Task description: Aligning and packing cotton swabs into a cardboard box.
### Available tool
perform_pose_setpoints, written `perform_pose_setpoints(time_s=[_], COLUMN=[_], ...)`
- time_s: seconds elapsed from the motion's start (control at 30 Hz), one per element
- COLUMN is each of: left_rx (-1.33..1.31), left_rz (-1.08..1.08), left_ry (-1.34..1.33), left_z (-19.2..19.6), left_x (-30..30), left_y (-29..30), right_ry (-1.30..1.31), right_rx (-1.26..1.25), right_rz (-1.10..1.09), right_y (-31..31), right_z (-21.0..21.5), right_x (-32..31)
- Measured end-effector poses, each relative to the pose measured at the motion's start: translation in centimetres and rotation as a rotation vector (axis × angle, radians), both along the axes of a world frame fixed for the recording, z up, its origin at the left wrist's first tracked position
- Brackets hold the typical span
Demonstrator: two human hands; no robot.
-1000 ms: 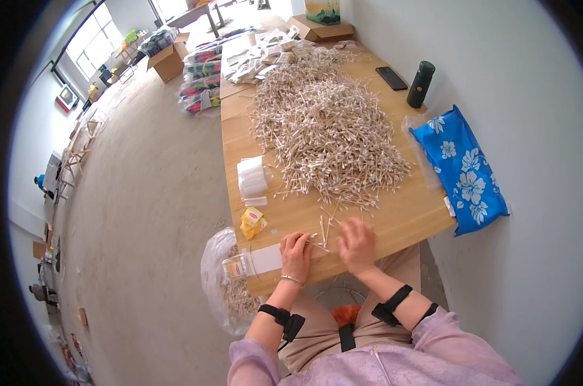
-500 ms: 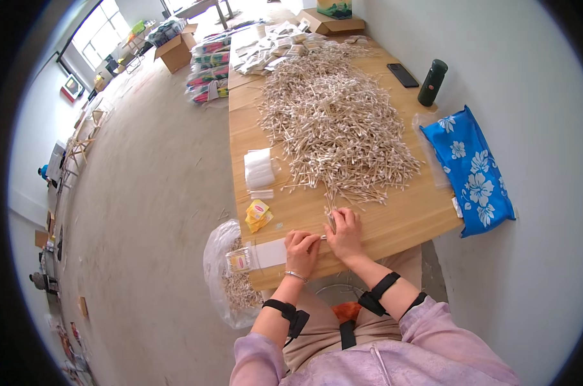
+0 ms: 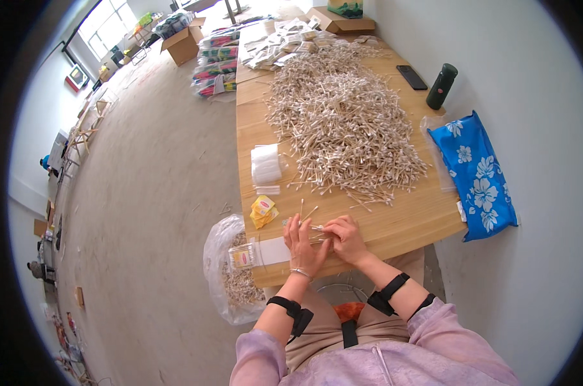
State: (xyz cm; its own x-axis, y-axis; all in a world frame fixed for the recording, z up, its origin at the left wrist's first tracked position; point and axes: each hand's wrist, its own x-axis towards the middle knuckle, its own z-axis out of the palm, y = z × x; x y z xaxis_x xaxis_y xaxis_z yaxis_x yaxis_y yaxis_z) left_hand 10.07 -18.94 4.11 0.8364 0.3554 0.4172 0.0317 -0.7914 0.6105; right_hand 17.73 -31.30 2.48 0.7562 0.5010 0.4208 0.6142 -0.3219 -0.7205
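Note:
Near the table's front edge my left hand [image 3: 307, 248] is closed around a few wooden-stick cotton swabs [image 3: 302, 207], and some of them stick out past its fingertips. Facing it, my right hand [image 3: 346, 240] has its fingers bent and pinched on swabs lying between the two hands. My fingers partly hide these swabs. Just beyond spreads a large heap of loose cotton swabs [image 3: 349, 122]. Left of my left hand lies a white strip [image 3: 273, 251], with a filled clear packet of swabs [image 3: 242, 256] at its outer end.
Yellow cards [image 3: 263, 211] and a stack of clear small bags [image 3: 265, 164] lie along the left edge. A plastic sack of swabs [image 3: 240, 289] hangs below that edge. To the right are a phone [image 3: 411, 77], a dark green bottle [image 3: 442, 86] and a blue flowered pack [image 3: 478, 177].
My right hand has drawn back from the heap's near edge toward my left hand. The left hand has turned its fingers upward, and swabs now stick out past them.

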Motion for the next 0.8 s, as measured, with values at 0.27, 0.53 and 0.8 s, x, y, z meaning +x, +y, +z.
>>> perform_pose_setpoints(time_s=[0.27, 0.53, 0.8], left_rx=[-0.121, -0.152, -0.075], left_rz=[0.185, -0.130, -0.179], left_ry=[0.067, 0.065, 0.090], left_z=[-1.7, -1.3, -0.4], left_x=[2.8, 2.8, 1.3], left_y=[1.9, 3.1, 5.1], right_ry=[-0.029, -0.039, -0.033], right_rx=[-0.016, -0.028, -0.047], right_rz=[0.032, 0.013, -0.019], right_y=[-0.4, -0.3, -0.2], right_z=[0.2, 0.2, 0.9], right_x=[-0.2, -0.1, -0.3])
